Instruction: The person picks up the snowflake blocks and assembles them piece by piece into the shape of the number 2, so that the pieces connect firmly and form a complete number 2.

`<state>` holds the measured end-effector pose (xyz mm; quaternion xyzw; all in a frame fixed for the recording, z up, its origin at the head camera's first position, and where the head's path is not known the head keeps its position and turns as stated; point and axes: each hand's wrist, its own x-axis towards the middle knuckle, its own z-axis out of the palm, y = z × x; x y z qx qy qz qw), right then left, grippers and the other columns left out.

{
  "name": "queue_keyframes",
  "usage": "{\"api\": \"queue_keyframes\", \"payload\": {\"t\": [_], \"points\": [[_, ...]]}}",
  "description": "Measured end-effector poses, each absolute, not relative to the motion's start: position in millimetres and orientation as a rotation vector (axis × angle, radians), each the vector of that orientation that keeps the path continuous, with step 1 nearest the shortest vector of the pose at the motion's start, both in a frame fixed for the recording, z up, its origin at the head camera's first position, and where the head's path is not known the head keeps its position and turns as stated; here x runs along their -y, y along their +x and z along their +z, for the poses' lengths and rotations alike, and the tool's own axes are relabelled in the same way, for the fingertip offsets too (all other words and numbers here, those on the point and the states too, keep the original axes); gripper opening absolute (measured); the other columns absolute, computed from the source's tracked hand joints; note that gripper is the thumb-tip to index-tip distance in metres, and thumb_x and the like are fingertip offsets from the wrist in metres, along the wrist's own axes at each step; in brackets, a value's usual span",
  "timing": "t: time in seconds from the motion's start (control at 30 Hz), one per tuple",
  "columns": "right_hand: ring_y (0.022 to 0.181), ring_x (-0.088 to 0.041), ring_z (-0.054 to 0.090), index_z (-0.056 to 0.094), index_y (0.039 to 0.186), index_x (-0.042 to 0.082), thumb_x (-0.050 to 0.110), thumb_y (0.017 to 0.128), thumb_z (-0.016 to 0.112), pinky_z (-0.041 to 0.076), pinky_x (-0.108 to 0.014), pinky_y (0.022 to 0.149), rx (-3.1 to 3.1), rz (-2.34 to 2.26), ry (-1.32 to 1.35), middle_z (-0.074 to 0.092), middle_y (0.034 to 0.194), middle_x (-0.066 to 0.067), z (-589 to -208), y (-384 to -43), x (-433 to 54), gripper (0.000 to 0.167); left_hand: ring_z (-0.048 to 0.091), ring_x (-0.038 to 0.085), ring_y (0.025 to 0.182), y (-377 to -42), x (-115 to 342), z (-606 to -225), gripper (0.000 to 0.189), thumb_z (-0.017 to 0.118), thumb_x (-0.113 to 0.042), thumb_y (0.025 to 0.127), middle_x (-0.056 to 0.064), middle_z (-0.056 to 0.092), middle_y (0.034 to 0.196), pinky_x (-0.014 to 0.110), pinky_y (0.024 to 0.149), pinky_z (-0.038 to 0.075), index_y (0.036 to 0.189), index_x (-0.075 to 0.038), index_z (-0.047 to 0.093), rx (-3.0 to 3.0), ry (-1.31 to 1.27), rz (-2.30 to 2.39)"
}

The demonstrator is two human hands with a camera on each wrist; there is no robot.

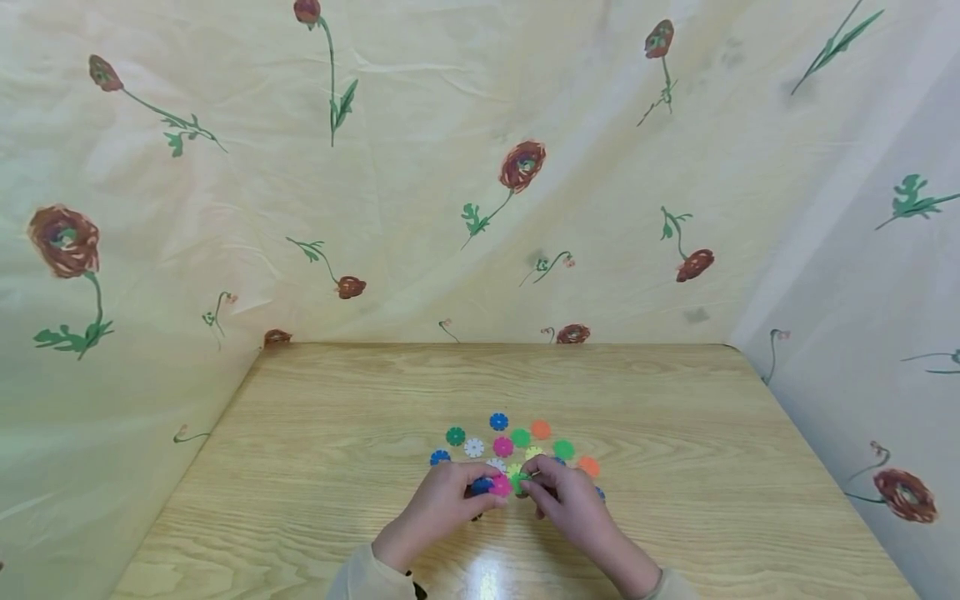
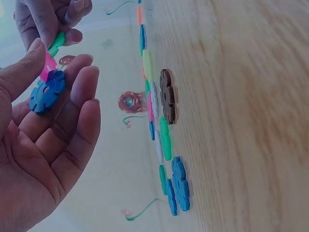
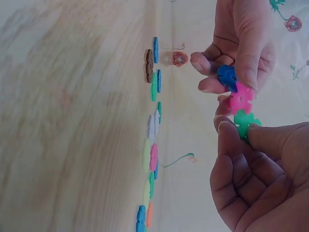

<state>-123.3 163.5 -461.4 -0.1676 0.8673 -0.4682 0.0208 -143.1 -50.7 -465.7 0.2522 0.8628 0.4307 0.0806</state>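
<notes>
My left hand (image 1: 442,500) pinches a pink notched plastic disc (image 3: 241,100) between thumb and fingers, with a blue notched disc (image 2: 47,92) joined to it and lying over the fingers. From the other side, my right hand (image 1: 573,500) pinches a green notched disc (image 3: 246,123) by its edge. Pink and green meet at their rims, so the three discs form a short row between the hands in the right wrist view. Both hands are raised above the table (image 1: 337,417).
Loose flower-shaped discs lie spread on the wood beyond the hands, among them a blue disc (image 1: 498,422), an orange disc (image 1: 540,429) and a dark green disc (image 1: 455,436). A brown disc (image 2: 167,96) lies nearer. Flowered cloth (image 1: 420,192) hangs behind the table and at both sides.
</notes>
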Motion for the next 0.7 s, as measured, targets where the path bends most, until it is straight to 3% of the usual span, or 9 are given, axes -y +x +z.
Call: {"api": "queue_keyframes", "payload": {"t": [0.5, 0.6, 0.7], "points": [[0.054, -0.008, 0.056, 0.060, 0.090, 0.011, 0.005, 0.097, 0.059, 0.048, -0.025, 0.048, -2.687, -1.455, -0.612, 0.068, 0.079, -0.004, -460.8, -122.9, -157.7, 0.010, 0.044, 0.001, 0.059, -144.5, 47.6, -462.2, 0.017, 0.071, -0.023, 0.089, -0.014, 0.058, 0.073, 0.018, 0.056, 0.040, 0.102, -0.013, 0.073, -2.553, 0.808, 1.244], [0.055, -0.009, 0.057, 0.060, 0.091, 0.012, 0.003, 0.097, 0.058, 0.049, -0.025, 0.049, -2.678, -1.459, -0.603, 0.067, 0.080, -0.005, -461.1, -123.2, -157.6, 0.011, 0.045, 0.002, 0.058, -144.5, 48.0, -462.9, 0.018, 0.071, -0.024, 0.089, -0.013, 0.059, 0.074, 0.018, 0.056, 0.041, 0.103, -0.013, 0.073, -2.524, 0.784, 1.276], [0.055, -0.010, 0.057, 0.061, 0.094, 0.012, 0.004, 0.097, 0.058, 0.050, -0.026, 0.050, -2.676, -1.459, -0.586, 0.066, 0.077, -0.004, -462.5, -123.6, -158.0, 0.009, 0.052, 0.001, 0.066, -144.9, 49.0, -463.9, 0.027, 0.072, -0.029, 0.089, -0.011, 0.066, 0.085, 0.020, 0.061, 0.046, 0.109, -0.012, 0.072, -2.528, 0.795, 1.271]]}}
